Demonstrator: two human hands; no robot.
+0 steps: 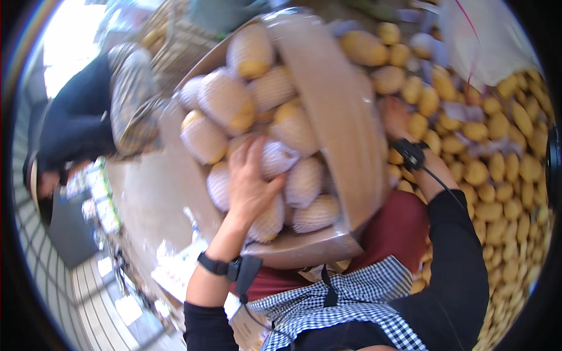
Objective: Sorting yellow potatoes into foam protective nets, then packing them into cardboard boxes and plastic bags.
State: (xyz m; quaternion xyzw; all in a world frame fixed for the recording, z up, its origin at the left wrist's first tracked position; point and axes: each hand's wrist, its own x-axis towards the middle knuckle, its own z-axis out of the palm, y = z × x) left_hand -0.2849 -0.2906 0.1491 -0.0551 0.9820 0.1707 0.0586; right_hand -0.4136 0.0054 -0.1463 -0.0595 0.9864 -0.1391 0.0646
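Observation:
My left hand (251, 184) reaches into a cardboard box (338, 114) and rests on the fruit inside, thumb spread from the fingers. Yellow mangoes (303, 125) in white foam-net sleeves fill the box. One sleeve (277, 159) sits between my thumb and fingers, its fruit barely visible. Past the box's right flap, my right hand (396, 117) is blurred near the loose yellow mangoes (428, 101); the flap edge partly hides it, and whether it grips anything is unclear. Each wrist wears a black strapped device with a cable.
A large heap of bare mangoes (491, 210) spreads along my right side. A white sack (487, 39) lies at its far end. Another person (83, 118) in dark clothes bends at the left, near a woven basket (180, 48). Green-and-white packages (103, 197) stand behind.

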